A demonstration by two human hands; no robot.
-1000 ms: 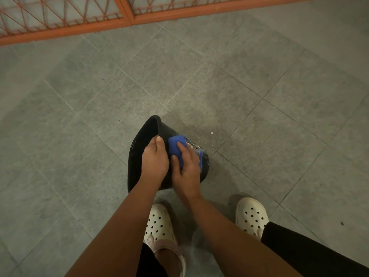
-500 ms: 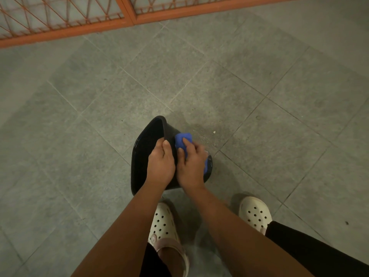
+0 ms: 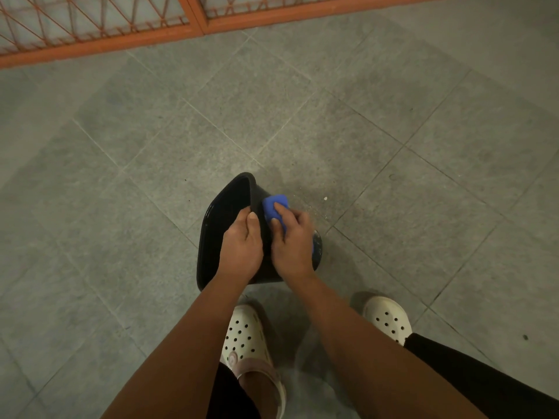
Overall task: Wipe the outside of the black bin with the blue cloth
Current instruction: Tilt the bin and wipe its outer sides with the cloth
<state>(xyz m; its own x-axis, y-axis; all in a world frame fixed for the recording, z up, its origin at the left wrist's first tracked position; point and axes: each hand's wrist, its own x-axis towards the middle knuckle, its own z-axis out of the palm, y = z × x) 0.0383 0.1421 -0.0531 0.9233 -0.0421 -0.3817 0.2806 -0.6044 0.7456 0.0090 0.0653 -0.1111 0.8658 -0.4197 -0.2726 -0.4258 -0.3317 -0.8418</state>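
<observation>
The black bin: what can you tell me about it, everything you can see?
The black bin looks like glossy plastic, with a rounded rim and walls tapering to a smaller base. It lies tipped on the grey tiled floor before the person's white clogs, mouth facing left and up, inside dark. The left hand grips its rim; the right hand presses a blue cloth against the outer wall near the rim. The base end glints, perhaps wet.

Floor (image 3: pixel 393 131): large grey stone-look tiles, mottled, set diagonally to the view with thin pale grout lines; a few pale crumbs (image 3: pixel 325 198) scattered mid-frame and one dark speck (image 3: pixel 525 337) far right. Along the top edge runs an orange-framed metal grille (image 3: pixel 99 46) with diagonal lattice bars. Light dim and even.
</observation>
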